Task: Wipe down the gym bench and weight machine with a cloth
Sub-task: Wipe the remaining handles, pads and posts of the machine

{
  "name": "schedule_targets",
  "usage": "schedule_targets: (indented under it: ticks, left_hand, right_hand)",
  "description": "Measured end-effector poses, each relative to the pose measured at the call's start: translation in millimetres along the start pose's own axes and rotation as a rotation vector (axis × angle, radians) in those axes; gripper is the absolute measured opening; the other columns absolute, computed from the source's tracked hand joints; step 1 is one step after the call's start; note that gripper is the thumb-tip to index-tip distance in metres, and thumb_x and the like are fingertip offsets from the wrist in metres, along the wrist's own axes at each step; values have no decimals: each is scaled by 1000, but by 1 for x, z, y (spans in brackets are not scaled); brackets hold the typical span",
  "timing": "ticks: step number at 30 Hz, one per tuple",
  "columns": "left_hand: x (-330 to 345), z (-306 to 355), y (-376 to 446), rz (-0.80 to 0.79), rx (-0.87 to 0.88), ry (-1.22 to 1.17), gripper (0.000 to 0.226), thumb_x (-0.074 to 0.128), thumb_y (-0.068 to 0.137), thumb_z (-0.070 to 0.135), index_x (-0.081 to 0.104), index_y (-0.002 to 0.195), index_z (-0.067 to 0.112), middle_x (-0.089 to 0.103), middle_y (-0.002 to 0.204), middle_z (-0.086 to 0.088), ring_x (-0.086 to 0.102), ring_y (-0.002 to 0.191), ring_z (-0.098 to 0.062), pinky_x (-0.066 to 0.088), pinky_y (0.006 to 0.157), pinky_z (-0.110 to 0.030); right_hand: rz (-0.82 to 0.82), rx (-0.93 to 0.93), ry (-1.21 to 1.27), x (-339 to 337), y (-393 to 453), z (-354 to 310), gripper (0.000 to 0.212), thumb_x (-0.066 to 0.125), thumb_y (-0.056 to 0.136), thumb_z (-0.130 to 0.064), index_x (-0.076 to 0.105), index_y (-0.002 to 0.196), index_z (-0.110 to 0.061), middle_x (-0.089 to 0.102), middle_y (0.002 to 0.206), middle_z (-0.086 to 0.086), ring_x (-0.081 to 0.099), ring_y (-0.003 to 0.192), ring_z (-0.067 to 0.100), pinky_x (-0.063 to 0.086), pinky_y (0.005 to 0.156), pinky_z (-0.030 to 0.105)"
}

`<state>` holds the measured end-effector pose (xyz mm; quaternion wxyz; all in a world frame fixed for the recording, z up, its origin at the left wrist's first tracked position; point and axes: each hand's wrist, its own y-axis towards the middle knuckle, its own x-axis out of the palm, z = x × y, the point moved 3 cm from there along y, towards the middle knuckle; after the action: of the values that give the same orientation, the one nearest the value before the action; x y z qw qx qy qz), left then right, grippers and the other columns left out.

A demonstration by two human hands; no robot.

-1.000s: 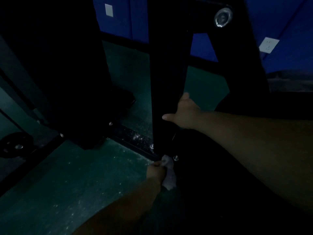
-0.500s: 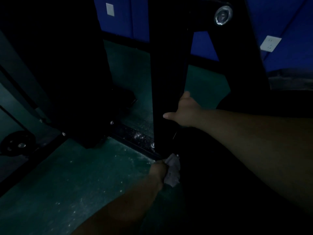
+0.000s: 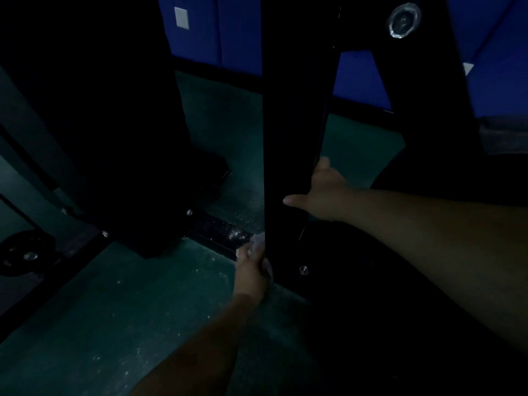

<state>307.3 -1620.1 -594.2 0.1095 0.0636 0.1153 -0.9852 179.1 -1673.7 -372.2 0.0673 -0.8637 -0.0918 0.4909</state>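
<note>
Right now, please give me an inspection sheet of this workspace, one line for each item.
Surface: green floor, dusty, with pale specks.
Job's things: pale cloth at the foot of the black upright post, beside the dusty base rail.
Clutter: black weight plate on the floor at far left.
Grippers: left hand grips the cloth; right hand holds the post, its fingers hidden behind it.
Cables: nothing seen.
Surroundings: very dim; blue wall with a pale wall plate; shiny knob on the frame.
</note>
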Motion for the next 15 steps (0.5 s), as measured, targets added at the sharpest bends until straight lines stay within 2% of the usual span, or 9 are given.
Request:
schedule_targets:
  ticks: [2, 4, 6, 8, 10, 11, 12, 13, 15]
  left_hand:
    - [-13, -1, 12, 8, 97, 174, 11, 59, 91, 26, 61, 101, 22, 59, 93, -12, 61, 73, -19, 50, 65, -33]
    - [-40, -10, 33, 206, 82, 386, 25, 57, 91, 15, 66, 106, 34, 59, 111, -13, 60, 96, -26, 49, 88, -39]
    - [-62, -14, 51, 388, 161, 567, 38, 55, 88, 1, 66, 119, 20, 55, 118, -19, 54, 105, -31, 41, 95, -29]
    - [-54, -3, 59, 238, 294, 621, 32, 53, 88, -1, 68, 114, 11, 60, 113, -16, 58, 103, -24, 41, 89, -20]
    - [-31, 6, 63, -55, 429, 655, 26, 52, 90, 1, 71, 106, 10, 65, 107, -15, 63, 98, -24, 45, 82, -20]
    - [-19, 5, 62, -213, 459, 763, 28, 53, 90, 1, 69, 113, 8, 63, 115, -18, 60, 108, -29, 44, 88, -24]
    - [-13, -2, 63, -294, 440, 854, 36, 53, 91, 2, 61, 125, 10, 56, 128, -18, 51, 120, -34, 40, 98, -30]
    - [-14, -8, 66, -260, 425, 931, 45, 51, 92, 2, 52, 135, 15, 49, 137, -15, 43, 127, -35, 36, 104, -35]
    - [-35, -13, 71, -93, 349, 957, 51, 46, 92, 3, 44, 137, 26, 46, 135, -12, 42, 124, -33, 40, 103, -37]
  right_hand:
    - [-13, -14, 6, 0, 1, 1, 81, 72, 82, -37, 21, 139, -10, 39, 136, 7, 44, 124, 23, 38, 90, 24]
    - [-28, -20, 34, 1, 0, 2, 83, 72, 82, -36, 19, 142, -10, 37, 137, 6, 43, 125, 22, 35, 89, 21]
    - [-23, -22, 40, 1, 0, 3, 84, 72, 83, -35, 19, 143, -9, 37, 137, 6, 43, 125, 22, 33, 87, 20]
    - [-12, -11, 51, 1, 0, 3, 81, 73, 82, -34, 22, 140, -10, 40, 130, 4, 44, 124, 22, 33, 86, 20]
    - [1, 1, 85, 2, 1, 4, 79, 73, 82, -32, 23, 138, -10, 42, 129, 4, 46, 123, 22, 34, 86, 21]
    - [4, 6, 93, 2, 1, 4, 80, 73, 82, -31, 21, 140, -10, 42, 133, 5, 46, 124, 23, 36, 87, 21]
    - [5, 8, 91, 2, 1, 3, 82, 73, 82, -31, 20, 142, -10, 41, 137, 6, 45, 125, 24, 37, 88, 22]
    - [5, 4, 82, 2, 1, 3, 83, 73, 83, -32, 19, 143, -10, 40, 139, 6, 45, 126, 23, 37, 89, 22]
    - [2, 0, 74, 2, 1, 2, 83, 72, 83, -33, 20, 144, -10, 38, 139, 6, 44, 126, 23, 36, 89, 21]
